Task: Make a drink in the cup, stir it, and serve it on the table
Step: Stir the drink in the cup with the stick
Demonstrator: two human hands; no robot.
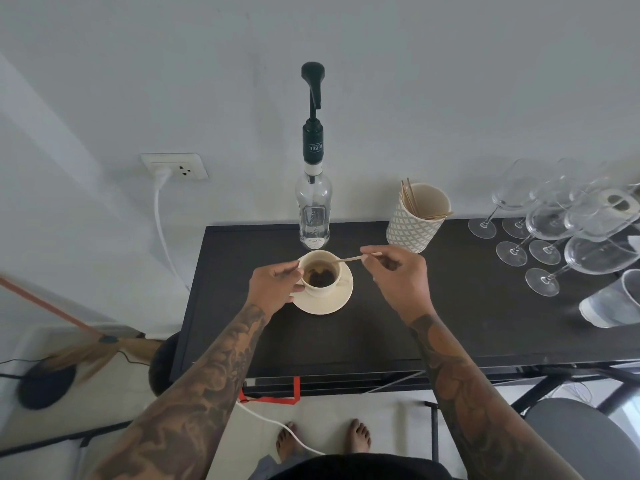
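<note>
A cream cup [320,289] with dark liquid stands on a cream saucer [334,299] on the dark table [346,341]. My left hand [273,289] grips the cup's left side at the rim. My right hand [398,275] pinches a thin wooden stir stick [348,260] whose far end dips into the drink. Behind the cup stands a clear glass bottle [313,209] topped with a dark green pump.
A patterned paper cup [414,223] holding wooden sticks stands at the back right of the cup. Several wine glasses [554,230] crowd the table's right end, with stacked plastic cups [613,303] lying near the right edge. A wall socket [175,167] and white cable are at left.
</note>
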